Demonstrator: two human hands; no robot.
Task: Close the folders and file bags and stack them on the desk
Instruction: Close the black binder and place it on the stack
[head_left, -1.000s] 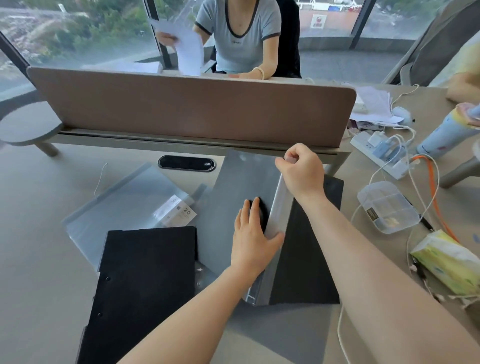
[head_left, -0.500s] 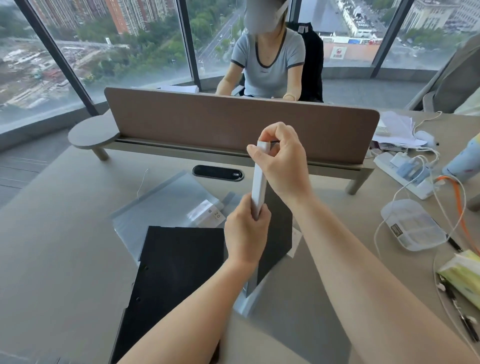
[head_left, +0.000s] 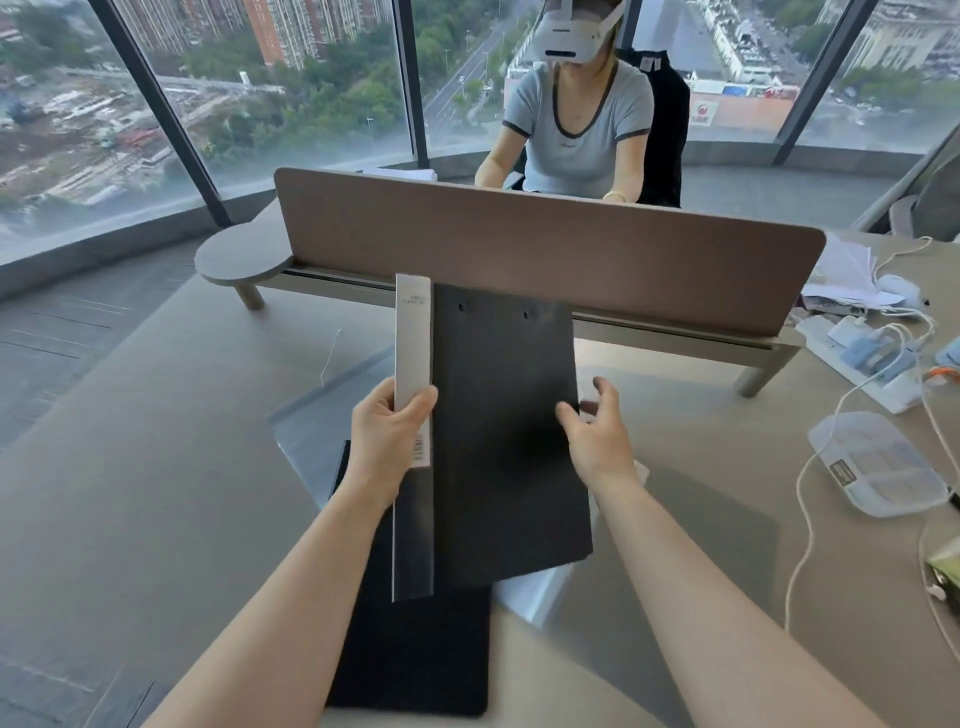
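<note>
A black folder (head_left: 504, 415) with a silver-grey spine stands closed and raised above the desk, in the middle of the view. My left hand (head_left: 387, 439) grips its spine about halfway up. My right hand (head_left: 597, 431) hovers at the folder's right edge with its fingers spread and nothing in them. Flat on the desk underneath lies a second black folder (head_left: 415, 649). Translucent file bags (head_left: 306, 441) lie under and behind both folders and are mostly hidden.
A brown divider panel (head_left: 571, 249) crosses the desk behind the folder; a person sits beyond it. To the right are a clear plastic box (head_left: 878, 462), a power strip (head_left: 862, 358) with white cables, and loose papers (head_left: 841, 275).
The folder was open flat a second ago. It has been shut, lifted and turned so its black cover faces me. My right hand has let go of the spine's top end.
</note>
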